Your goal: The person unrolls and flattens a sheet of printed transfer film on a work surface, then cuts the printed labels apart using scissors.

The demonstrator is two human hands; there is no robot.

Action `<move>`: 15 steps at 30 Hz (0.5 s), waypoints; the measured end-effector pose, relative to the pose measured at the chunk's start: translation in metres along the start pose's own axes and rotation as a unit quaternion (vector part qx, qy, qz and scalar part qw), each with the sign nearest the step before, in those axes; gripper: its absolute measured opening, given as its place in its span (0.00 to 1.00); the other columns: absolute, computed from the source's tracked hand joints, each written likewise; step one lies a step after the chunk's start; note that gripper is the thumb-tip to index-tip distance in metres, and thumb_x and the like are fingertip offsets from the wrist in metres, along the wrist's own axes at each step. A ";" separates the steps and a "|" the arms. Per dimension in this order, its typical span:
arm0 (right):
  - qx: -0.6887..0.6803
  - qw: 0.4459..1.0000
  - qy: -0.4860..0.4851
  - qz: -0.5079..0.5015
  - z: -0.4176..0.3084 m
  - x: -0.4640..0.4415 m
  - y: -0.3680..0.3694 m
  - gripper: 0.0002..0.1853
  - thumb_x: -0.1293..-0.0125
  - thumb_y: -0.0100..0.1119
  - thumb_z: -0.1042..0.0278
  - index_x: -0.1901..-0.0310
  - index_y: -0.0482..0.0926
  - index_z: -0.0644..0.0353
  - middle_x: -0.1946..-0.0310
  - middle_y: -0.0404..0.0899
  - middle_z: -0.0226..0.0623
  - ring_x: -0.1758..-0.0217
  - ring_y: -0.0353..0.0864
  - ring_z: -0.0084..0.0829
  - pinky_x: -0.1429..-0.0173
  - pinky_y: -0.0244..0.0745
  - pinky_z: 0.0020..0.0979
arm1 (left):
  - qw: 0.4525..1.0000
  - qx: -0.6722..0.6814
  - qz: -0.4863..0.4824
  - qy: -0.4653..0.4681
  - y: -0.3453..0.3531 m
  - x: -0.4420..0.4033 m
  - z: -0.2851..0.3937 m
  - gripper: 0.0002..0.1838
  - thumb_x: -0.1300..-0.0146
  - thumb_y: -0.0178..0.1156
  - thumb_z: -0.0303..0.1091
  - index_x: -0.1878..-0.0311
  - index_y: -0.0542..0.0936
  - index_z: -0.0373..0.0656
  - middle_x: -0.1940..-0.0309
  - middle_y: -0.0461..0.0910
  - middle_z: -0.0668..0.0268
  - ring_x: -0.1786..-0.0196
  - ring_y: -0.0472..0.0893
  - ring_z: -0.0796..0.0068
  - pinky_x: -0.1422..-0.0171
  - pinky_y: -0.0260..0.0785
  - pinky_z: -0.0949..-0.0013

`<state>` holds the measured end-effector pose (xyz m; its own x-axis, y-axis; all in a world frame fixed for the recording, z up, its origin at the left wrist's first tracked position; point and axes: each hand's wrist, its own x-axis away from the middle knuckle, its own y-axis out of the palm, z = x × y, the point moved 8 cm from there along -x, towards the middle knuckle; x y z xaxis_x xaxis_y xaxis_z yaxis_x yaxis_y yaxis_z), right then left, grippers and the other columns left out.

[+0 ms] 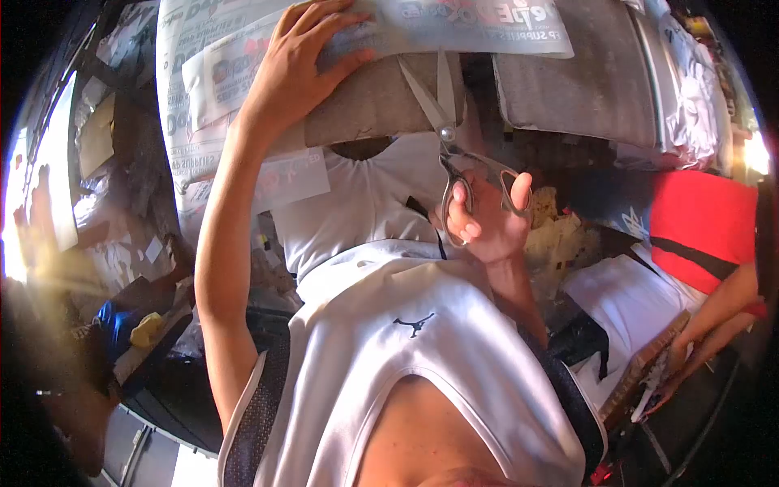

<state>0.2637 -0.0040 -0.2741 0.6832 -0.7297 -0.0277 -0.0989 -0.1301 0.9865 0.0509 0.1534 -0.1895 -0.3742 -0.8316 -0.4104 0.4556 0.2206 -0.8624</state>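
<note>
My left hand [312, 57] lies on a printed plastic-looking sheet [503, 36], fingers stretched and thumb spread along its near edge. In my right hand [495, 215] is a pair of metal scissors [447, 134], with thumb and fingers through the handle loops. The scissor blades are apart and point away from me, their tips close to the sheet's near edge. Whether they touch the sheet I cannot tell. Beneath the sheet is a grey-brown padded surface [357, 105]. More printed sheets [182, 122] hang down at the left, beside my left forearm.
A second padded block [576, 89] stands at the right, past a dark gap. Crumpled clear plastic [698, 105] lies beyond it. At the lower right sits another person in red and white clothing [702, 227], arms forward. Scattered scraps and cardboard [97, 138] fill the left side.
</note>
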 end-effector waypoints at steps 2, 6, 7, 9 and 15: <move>-0.022 0.997 -0.019 0.069 -0.002 -0.001 -0.005 0.49 0.31 0.43 0.19 0.40 0.73 0.68 0.62 0.79 0.41 0.62 0.75 0.33 0.55 0.67 0.32 | 1.000 0.009 0.003 0.003 0.000 0.000 -0.001 0.23 0.31 0.67 0.47 0.35 0.82 0.52 0.27 0.74 0.66 0.24 0.68 0.57 0.19 0.62 0.54; 0.038 0.999 -0.002 0.025 -0.004 -0.006 0.002 0.46 0.30 0.45 0.20 0.41 0.74 0.67 0.56 0.80 0.40 0.62 0.76 0.33 0.55 0.69 0.32 | 1.000 0.004 0.011 0.017 0.001 -0.002 -0.003 0.24 0.31 0.67 0.49 0.35 0.82 0.54 0.28 0.75 0.66 0.25 0.69 0.58 0.19 0.62 0.55; 0.111 0.993 -0.012 0.044 -0.006 -0.005 0.003 0.46 0.30 0.46 0.21 0.42 0.75 0.67 0.55 0.80 0.39 0.63 0.77 0.33 0.56 0.70 0.33 | 1.000 0.005 0.011 0.017 -0.002 -0.003 -0.002 0.24 0.31 0.67 0.49 0.35 0.82 0.54 0.28 0.75 0.66 0.25 0.69 0.58 0.19 0.62 0.55; 0.222 0.969 -0.037 0.105 -0.008 0.003 -0.002 0.45 0.30 0.46 0.21 0.45 0.76 0.67 0.59 0.80 0.39 0.65 0.78 0.33 0.58 0.72 0.33 | 0.996 0.084 -0.015 -0.016 -0.013 -0.008 0.005 0.21 0.32 0.64 0.34 0.36 0.81 0.46 0.34 0.77 0.53 0.31 0.74 0.47 0.26 0.68 0.51; 0.196 0.974 -0.014 0.113 -0.008 0.007 0.005 0.47 0.31 0.45 0.19 0.46 0.76 0.67 0.65 0.79 0.42 0.65 0.78 0.33 0.59 0.72 0.33 | 0.995 0.091 -0.025 -0.041 -0.012 -0.007 0.003 0.21 0.34 0.68 0.35 0.39 0.82 0.46 0.33 0.77 0.57 0.28 0.71 0.50 0.23 0.64 0.52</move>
<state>0.2733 -0.0046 -0.2678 0.5926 -0.7868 0.1726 -0.5163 -0.2066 0.8311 0.0507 0.1550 -0.1752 -0.3363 -0.8795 -0.3367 0.5800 0.0882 -0.8098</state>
